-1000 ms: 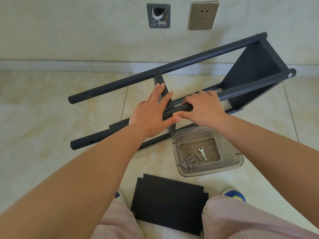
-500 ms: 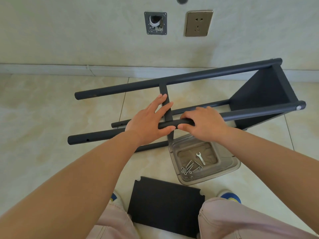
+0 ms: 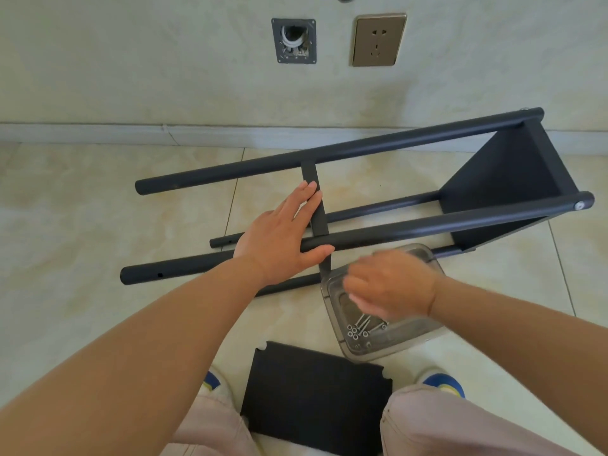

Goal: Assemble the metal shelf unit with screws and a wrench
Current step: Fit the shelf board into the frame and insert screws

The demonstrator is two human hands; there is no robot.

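Note:
The dark metal shelf frame [image 3: 444, 222] lies on its side on the tiled floor, with one shelf panel [image 3: 503, 179] fixed at its right end. A second panel [image 3: 317, 209] stands edge-on between the poles. My left hand [image 3: 279, 238] rests on the near upper pole, fingers straight along that panel and the thumb against the pole's near side. My right hand [image 3: 391, 284] is blurred and hovers over the clear plastic tray [image 3: 394, 343], holding nothing visible. Several screws [image 3: 358, 329] lie in the tray. The wrench is hidden under my right hand.
A loose black shelf panel [image 3: 316, 396] lies flat between my knees. My shoes [image 3: 444, 383] flank it. The wall with a socket [image 3: 378, 39] and an open wall box [image 3: 293, 40] stands just behind the frame. Bare floor tiles lie to the left.
My right hand has let go of the near pole and dropped toward the tray. The frame has been lowered and now lies flatter. My left hand stays on the pole.

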